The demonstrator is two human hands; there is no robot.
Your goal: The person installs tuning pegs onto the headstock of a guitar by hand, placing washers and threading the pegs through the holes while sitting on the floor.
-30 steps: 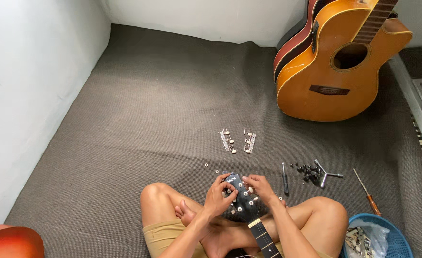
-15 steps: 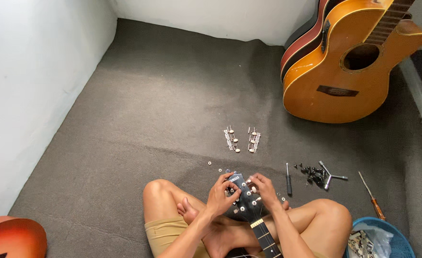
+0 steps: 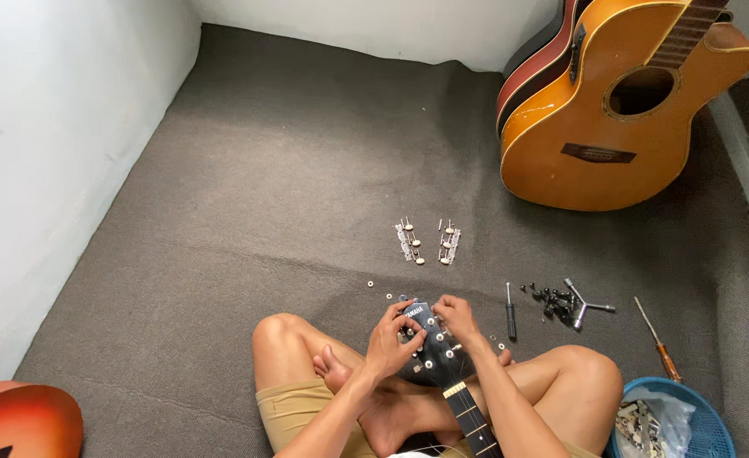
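Since a second ago little has changed in the work itself: the view has only drifted a touch, while both hands stay bunched on the dark guitar headstock (image 3: 432, 346) resting across the crossed legs. That suggests the small fitting under the fingertips is still being worked in place, not finished.

The left hand (image 3: 394, 337) curls its fingers over the near-left side of the headstock, thumb and forefinger pinched close, apparently on one of the small round fittings, though what exactly they grip is too small to tell. The right hand (image 3: 456, 319) pinches at the headstock's upper right edge in the same way, fingers nearly closed.

The headstock's long axis runs from the neck (image 3: 473, 424) at the person's lap up and slightly left, its tip pointing toward the far wall and the two tuner strips (image 3: 426, 242) on the carpet floor (image 3: 247, 195). A small screwdriver (image 3: 510, 314) and a heap of black knobs (image 3: 554, 302) lie just to the right.
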